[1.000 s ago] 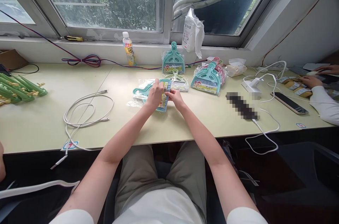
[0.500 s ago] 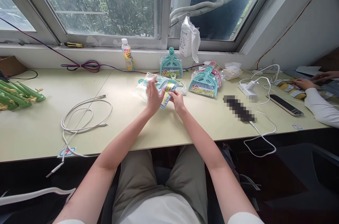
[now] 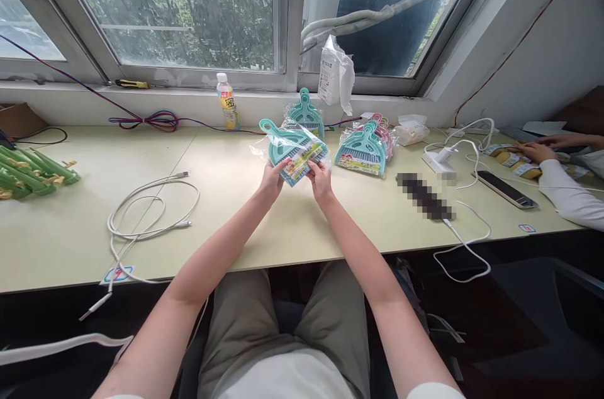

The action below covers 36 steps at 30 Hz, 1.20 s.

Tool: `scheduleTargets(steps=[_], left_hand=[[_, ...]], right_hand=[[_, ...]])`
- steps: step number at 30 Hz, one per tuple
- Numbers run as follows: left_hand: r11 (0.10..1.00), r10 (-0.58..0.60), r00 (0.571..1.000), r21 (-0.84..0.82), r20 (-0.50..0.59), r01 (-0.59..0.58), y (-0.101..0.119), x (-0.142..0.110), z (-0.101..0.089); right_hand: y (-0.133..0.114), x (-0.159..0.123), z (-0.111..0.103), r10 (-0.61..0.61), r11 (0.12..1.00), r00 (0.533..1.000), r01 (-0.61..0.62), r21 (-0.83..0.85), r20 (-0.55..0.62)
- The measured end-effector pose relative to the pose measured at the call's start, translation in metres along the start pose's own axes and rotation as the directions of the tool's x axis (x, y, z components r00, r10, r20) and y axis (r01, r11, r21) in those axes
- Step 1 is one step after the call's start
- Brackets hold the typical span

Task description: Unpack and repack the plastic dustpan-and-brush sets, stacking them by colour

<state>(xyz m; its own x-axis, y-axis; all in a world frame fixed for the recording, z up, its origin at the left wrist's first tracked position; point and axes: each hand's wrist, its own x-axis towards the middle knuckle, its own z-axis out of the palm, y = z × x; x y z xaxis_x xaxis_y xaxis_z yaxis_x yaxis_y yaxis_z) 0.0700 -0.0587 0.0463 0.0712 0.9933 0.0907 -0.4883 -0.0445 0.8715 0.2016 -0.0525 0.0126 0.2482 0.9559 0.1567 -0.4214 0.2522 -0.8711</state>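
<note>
A teal mini dustpan and brush set [image 3: 292, 150] in a clear plastic bag is held above the table, its handle pointing to the upper left. My left hand [image 3: 274, 179] grips its lower left edge, thumb over the yellow label. On the lower right edge, my right hand [image 3: 321, 180] pinches the same set. Behind it another bagged teal set [image 3: 304, 111] leans against the wall under the window. To the right, more bagged sets, a teal one [image 3: 362, 150] in front of a pink one [image 3: 389, 138], stand close together.
A coiled white cable [image 3: 141, 207] lies on the table [image 3: 221, 223] at left, near green bundled items [image 3: 35, 172]. A drink bottle [image 3: 228, 103] stands at the back. At right are a power strip [image 3: 438, 163], a phone [image 3: 507, 189] and another person's hands [image 3: 538, 152].
My left hand lifted off the bagged set with open fingers, then took its left edge. The set has risen and tilted towards me, covering the light green set behind.
</note>
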Motion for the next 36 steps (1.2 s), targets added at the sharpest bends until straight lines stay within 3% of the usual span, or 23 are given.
scheduleTargets(steps=[2, 7, 12, 14, 21, 29, 36], left_hand=[[0.998, -0.009, 1.0, -0.054, 0.027, 0.01, -0.003, -0.004, 0.004], [0.983, -0.071, 0.996, -0.173, -0.05, 0.062, -0.009, -0.007, 0.007], [0.975, -0.173, 0.967, -0.103, 0.189, 0.195, -0.01, -0.011, 0.006], [0.981, -0.155, 0.966, -0.087, 0.209, 0.176, -0.009, -0.011, 0.005], [0.997, -0.045, 0.998, 0.071, 0.032, 0.043, -0.014, 0.003, -0.007], [0.965, -0.014, 0.993, 0.261, 0.116, -0.017, -0.013, 0.007, -0.016], [0.936, -0.11, 0.958, 0.351, 0.265, 0.011, -0.002, 0.006, -0.023]], right_hand=[[0.0, 0.001, 0.0, -0.014, 1.0, 1.0, 0.015, 0.026, -0.022], [0.001, 0.001, 0.0, -0.022, 0.997, 0.999, 0.024, 0.079, -0.031], [-0.003, 0.001, -0.003, -0.054, 0.993, 0.997, 0.059, 0.1, -0.045], [-0.005, 0.002, -0.004, -0.058, 0.992, 0.997, 0.062, 0.106, -0.044], [-0.001, 0.0, 0.002, 0.021, 0.996, 0.998, -0.016, 0.09, -0.057], [-0.005, 0.009, -0.006, 0.186, 0.981, 0.98, -0.182, 0.07, -0.063], [-0.004, 0.008, -0.007, 0.126, 0.992, 0.992, -0.126, 0.025, -0.018]])
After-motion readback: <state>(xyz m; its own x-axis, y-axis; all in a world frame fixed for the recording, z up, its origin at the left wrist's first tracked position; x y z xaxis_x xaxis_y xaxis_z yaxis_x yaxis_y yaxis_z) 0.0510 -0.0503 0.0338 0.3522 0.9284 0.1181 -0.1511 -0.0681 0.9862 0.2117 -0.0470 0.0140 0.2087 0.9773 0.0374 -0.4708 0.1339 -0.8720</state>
